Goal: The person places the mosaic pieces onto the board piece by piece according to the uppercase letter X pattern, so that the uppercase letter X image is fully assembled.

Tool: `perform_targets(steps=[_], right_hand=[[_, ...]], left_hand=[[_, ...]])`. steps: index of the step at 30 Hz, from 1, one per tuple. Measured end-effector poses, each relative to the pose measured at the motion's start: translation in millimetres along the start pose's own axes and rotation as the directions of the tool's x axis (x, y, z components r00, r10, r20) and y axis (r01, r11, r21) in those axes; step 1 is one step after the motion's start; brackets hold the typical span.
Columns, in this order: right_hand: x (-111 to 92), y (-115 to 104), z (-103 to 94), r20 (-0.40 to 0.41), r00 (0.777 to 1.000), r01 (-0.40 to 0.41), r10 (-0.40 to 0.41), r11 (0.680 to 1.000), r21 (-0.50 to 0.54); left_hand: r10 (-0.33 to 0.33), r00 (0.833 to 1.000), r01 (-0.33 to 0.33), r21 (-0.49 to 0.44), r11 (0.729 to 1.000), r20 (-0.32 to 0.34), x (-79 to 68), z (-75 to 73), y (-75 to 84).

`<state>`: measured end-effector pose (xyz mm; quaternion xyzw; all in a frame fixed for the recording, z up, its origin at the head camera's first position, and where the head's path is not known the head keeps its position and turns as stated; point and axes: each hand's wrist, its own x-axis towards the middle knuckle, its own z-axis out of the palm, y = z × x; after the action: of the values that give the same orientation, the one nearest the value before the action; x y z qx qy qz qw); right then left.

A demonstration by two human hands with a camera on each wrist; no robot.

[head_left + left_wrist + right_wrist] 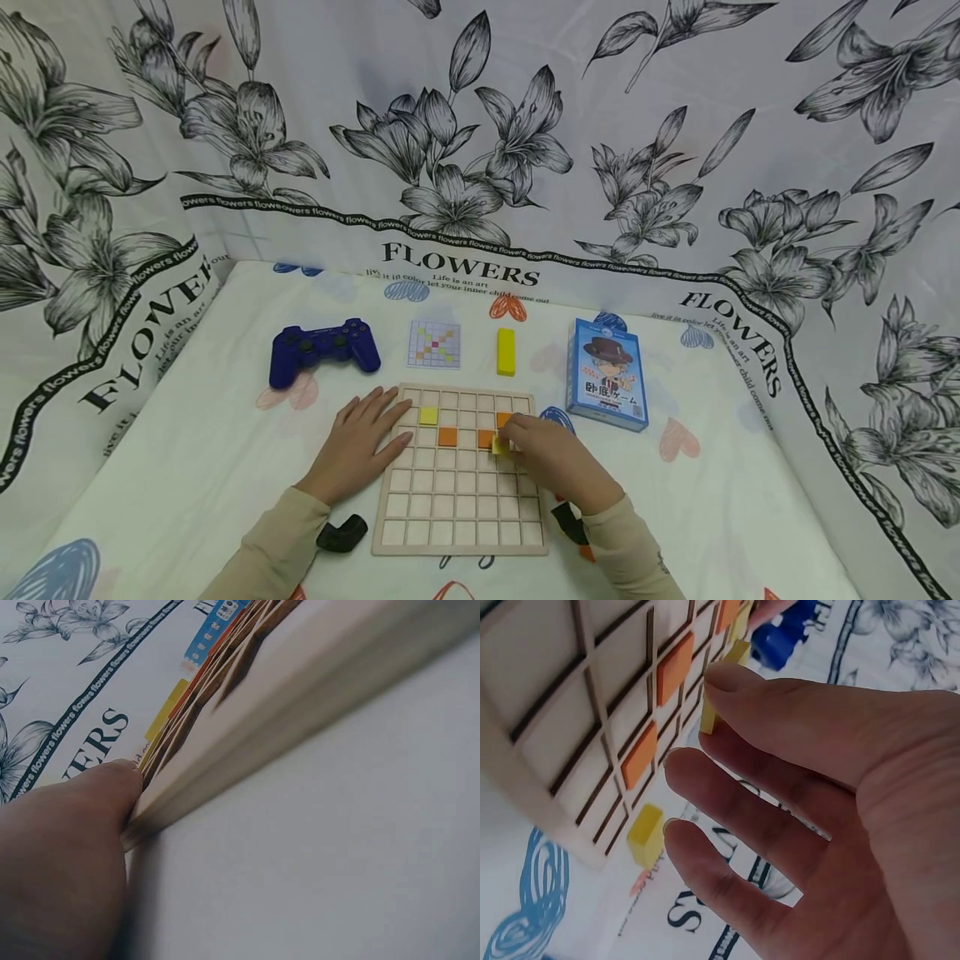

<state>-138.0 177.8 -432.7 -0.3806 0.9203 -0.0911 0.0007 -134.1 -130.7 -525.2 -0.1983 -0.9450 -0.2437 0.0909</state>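
A wooden grid board (461,551) lies in front of me. On its upper rows sit a yellow square tile (428,415) and several orange tiles (447,437). My right hand (555,458) pinches another yellow square tile (708,716) between thumb and index finger, over the board's upper right part. Its other fingers (720,799) are spread apart in the right wrist view. With fingers extended, my left hand (360,442) rests at the board's upper left edge. The left thumb (112,787) lies right at the rim in the left wrist view.
Behind the board are a blue game controller (322,350), a card with a coloured grid pattern (433,344), a yellow block (506,352) and a blue box (607,375). A black object (342,533) lies beside the left forearm. A flower-printed curtain (480,125) surrounds the table.
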Motion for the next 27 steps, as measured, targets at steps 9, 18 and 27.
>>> perform_targets(steps=[9,18,27], right_hand=[[14,-14,13.8,0.007,0.997,0.08,-0.079,0.996,-0.037],[22,-18,27.3,-0.01,0.985,0.168,-0.171,0.978,-0.124],[24,-21,28.7,-0.001,0.986,0.163,-0.164,0.98,-0.117]], left_hand=[[-0.002,1.0,0.002,0.0,1.0,0.009,0.2,-0.3,0.3],[0.001,1.0,-0.001,0.007,1.0,-0.002,0.7,0.6,0.0],[-0.003,1.0,0.003,0.011,1.0,0.003,1.0,0.8,0.0]])
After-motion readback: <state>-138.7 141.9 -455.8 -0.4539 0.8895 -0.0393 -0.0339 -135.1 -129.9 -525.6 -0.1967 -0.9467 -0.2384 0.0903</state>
